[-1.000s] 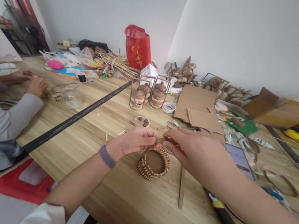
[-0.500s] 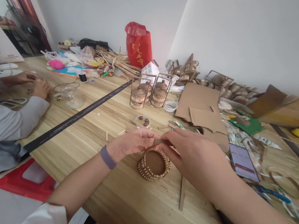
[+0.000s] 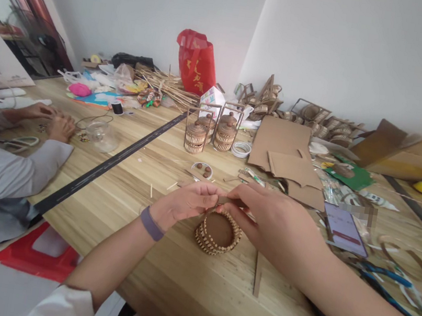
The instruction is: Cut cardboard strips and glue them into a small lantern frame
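My left hand [image 3: 191, 200] and my right hand [image 3: 265, 208] pinch a short brown cardboard strip [image 3: 222, 200] between them, one at each end. Fingers of both hands are closed, and the right fingers cover part of the strip. Just below it, a small round basket [image 3: 217, 233] of light sticks with a brown base stands on the wooden table. Another thin brown strip [image 3: 257, 276] lies to the right of the basket. Behind my hands sits a white ring-shaped roll [image 3: 201, 171] with small brown balls in it.
Finished lidded baskets with handles [image 3: 195, 134] stand at the back. Cardboard sheets [image 3: 280, 142], a phone [image 3: 345, 228] and blue-handled pliers [image 3: 387, 274] lie to the right. On the left, a co-worker's hands [image 3: 61, 126] are near a clear jar [image 3: 104, 135].
My hands and the strip hold almost the same place. The co-worker's hand and sleeve at left have shifted slightly. More of the blue-handled pliers shows beside my right forearm.
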Demonstrator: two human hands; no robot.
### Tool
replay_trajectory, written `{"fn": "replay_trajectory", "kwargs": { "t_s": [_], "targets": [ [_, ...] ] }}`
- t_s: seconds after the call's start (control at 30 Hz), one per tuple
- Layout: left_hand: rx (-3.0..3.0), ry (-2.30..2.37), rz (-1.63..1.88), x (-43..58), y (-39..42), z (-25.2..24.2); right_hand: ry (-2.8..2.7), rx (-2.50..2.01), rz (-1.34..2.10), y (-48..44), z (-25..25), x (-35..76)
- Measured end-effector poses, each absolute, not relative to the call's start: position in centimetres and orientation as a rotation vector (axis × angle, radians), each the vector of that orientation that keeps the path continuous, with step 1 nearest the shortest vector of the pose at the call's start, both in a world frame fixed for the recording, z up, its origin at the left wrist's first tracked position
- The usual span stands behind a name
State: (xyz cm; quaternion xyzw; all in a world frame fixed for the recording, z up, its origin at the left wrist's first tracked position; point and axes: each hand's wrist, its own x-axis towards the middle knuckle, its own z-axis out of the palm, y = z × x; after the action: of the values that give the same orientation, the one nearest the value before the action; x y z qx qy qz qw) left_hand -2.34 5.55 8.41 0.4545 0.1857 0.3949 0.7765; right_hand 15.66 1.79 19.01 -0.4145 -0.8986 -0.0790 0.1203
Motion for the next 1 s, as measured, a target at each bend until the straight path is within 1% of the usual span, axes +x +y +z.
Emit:
{"fn": "replay_trajectory", "kwargs": {
  "t_s": [0.2,0.77,0.87,1.0],
  "targets": [
    [0.961,0.439,0.848,-2.4,5.6,8.2,-2.600,-1.150,-0.221,1.7,18.5,16.1],
    [0.997,0.429,0.862,-2.5,5.4,8.1,-2.581,-1.168,-0.051,1.8,17.8,16.2],
    [0.989,0.460,0.865,-2.3,5.3,8.3,-2.588,-1.250,0.056,1.8,18.6,16.0],
    [0.933,0.486,0.905,-1.9,4.9,8.9,-2.657,-1.392,0.366,2.8,20.8,15.3]
  ]
}}
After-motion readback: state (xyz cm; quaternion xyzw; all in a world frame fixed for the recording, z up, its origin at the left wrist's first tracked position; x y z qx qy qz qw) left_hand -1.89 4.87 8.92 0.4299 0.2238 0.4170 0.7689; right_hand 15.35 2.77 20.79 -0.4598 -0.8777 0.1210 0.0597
